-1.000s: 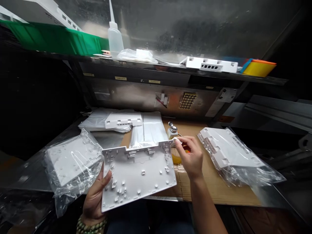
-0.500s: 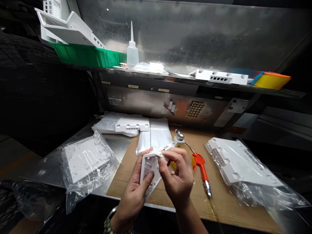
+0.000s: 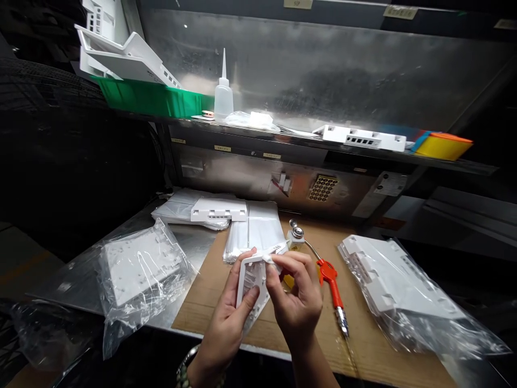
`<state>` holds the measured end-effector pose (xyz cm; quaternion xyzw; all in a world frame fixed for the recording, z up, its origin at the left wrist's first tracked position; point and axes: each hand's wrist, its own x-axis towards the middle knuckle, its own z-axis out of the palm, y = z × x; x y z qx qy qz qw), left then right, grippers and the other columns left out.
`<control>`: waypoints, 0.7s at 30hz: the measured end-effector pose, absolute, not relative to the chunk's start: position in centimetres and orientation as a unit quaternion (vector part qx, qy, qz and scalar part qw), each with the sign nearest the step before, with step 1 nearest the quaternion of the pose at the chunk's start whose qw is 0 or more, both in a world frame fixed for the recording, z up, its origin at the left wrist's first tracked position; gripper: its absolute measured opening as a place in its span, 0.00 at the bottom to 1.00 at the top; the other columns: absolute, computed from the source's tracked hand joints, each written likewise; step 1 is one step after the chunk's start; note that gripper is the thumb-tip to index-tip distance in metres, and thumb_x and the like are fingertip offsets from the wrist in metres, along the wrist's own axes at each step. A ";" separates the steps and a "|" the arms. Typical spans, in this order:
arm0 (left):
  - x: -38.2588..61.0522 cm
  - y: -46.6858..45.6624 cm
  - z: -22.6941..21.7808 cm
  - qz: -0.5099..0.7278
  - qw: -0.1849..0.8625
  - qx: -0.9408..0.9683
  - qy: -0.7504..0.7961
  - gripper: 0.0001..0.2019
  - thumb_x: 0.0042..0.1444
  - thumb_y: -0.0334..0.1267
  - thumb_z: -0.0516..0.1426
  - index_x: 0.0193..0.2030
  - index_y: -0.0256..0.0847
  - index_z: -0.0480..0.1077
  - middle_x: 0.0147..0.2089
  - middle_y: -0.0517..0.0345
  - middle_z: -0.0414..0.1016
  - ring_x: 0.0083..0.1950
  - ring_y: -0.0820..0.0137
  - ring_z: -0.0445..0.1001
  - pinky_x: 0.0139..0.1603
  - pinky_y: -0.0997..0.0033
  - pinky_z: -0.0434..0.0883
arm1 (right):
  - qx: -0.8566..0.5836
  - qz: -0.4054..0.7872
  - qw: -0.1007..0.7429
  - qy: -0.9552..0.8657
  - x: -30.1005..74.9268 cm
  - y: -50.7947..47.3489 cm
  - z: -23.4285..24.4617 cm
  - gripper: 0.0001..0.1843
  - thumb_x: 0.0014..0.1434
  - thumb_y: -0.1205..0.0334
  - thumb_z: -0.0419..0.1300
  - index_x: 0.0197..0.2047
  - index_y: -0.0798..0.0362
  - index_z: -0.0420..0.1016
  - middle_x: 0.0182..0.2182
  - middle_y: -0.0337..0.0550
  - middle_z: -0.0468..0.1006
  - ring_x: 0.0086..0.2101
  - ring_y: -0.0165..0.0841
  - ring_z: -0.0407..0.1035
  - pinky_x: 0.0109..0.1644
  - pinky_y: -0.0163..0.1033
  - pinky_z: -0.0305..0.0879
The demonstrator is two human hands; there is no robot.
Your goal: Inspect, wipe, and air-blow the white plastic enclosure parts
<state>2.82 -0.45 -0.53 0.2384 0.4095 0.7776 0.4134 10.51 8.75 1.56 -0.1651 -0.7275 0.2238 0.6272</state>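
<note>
My left hand (image 3: 228,315) grips a white plastic housing (image 3: 249,277) with slots and a raised rim, held tilted above the cardboard. Its thumb lies on the inner face and its fingers go behind. My right hand (image 3: 297,291) pinches a small white wipe (image 3: 267,258), cloth or tissue, against the top edge of the housing. Part of the wipe is hidden by the fingers. Just behind the hands lie a stack of clear plastic bags (image 3: 256,229) and a pump bottle (image 3: 297,237) with a metal top.
To the right is a red air blow gun (image 3: 333,285) with its hose. Bagged white housings lie at left (image 3: 141,264) and right (image 3: 404,280). Another housing (image 3: 218,209) rests on bags behind. The shelf carries a green bin (image 3: 149,98), a squeeze bottle (image 3: 223,99) and a yellow box (image 3: 444,146).
The wipe and my right fingers have shifted slightly right along the housing's top edge. My left hand keeps its grip. The whole view has tilted up a little.
</note>
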 end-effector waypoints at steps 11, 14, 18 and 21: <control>-2.2 -3.2 -0.9 0.772 0.478 0.089 0.409 0.43 0.64 0.32 0.63 0.77 0.68 0.48 0.70 0.56 0.73 0.68 0.55 0.73 0.71 0.51 0.68 | -0.465 0.140 0.403 -0.775 15.1 18.8 -7.2 0.20 0.66 0.44 0.59 0.42 0.50 0.85 0.41 0.50 0.78 0.44 0.44 0.69 0.51 0.51 0.68; -4.5 -4.0 -2.5 0.793 0.455 0.095 0.393 0.45 0.66 0.32 0.62 0.79 0.64 0.41 0.68 0.50 0.74 0.65 0.54 0.75 0.70 0.47 0.69 | -0.497 0.138 0.336 -0.788 16.9 20.9 -9.7 0.26 0.60 0.37 0.59 0.36 0.50 0.87 0.40 0.55 0.77 0.45 0.52 0.67 0.53 0.59 0.65; -6.9 -5.1 -4.1 0.817 0.468 0.089 0.326 0.40 0.69 0.34 0.57 0.80 0.55 0.40 0.69 0.43 0.73 0.65 0.48 0.75 0.70 0.39 0.67 | -0.507 0.119 0.313 -0.794 20.6 21.9 -11.7 0.38 0.60 0.30 0.51 0.51 0.53 0.86 0.46 0.59 0.76 0.48 0.55 0.67 0.56 0.59 0.65; -8.5 -6.7 -5.1 0.804 0.512 0.074 0.294 0.34 0.70 0.39 0.54 0.79 0.45 0.48 0.69 0.38 0.72 0.66 0.44 0.74 0.68 0.37 0.67 | -0.566 0.063 0.268 -0.777 24.3 23.1 -13.8 0.45 0.61 0.31 0.46 0.63 0.57 0.77 0.55 0.64 0.75 0.55 0.60 0.67 0.57 0.60 0.65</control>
